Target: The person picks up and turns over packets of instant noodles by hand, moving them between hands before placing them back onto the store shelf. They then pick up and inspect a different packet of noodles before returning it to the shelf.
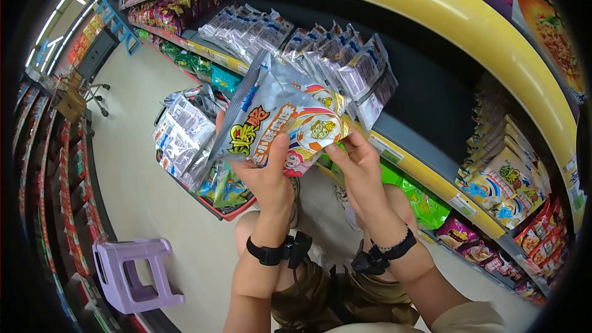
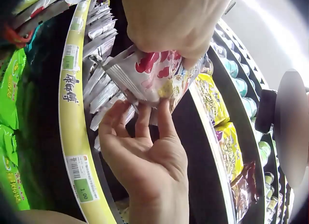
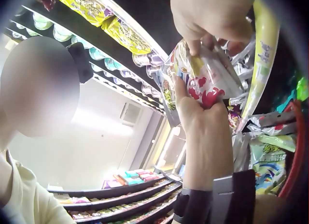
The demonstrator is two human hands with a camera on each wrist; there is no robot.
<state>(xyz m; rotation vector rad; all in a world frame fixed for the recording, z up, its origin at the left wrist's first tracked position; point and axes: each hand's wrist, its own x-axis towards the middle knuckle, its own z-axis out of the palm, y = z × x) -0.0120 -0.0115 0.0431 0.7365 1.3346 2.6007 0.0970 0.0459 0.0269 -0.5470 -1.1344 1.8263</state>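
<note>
A silver-grey snack packet (image 1: 265, 95) with colourful lettering and cartoon print is held by both hands over the person's knees. The left hand (image 1: 268, 182) grips its lower left side, thumb lying across the printed front. At the lower right corner, the right hand (image 1: 362, 176) pinches the packet between thumb and fingers. Both wrist views show the same packet (image 2: 140, 74) between the two hands, its pale side with red print towards the cameras. Beside the left hand is a red-rimmed basket (image 1: 216, 211) filled with silver packets (image 1: 185, 129) and colourful ones.
A yellow-edged shelf (image 1: 425, 191) holds rows of silver packets (image 1: 364, 65) just beyond the hands and cream packets (image 1: 502, 179) at the right. Green bags (image 1: 425, 203) fill the level below. A purple stool (image 1: 132, 274) stands on the aisle floor at left, opposite another shelf.
</note>
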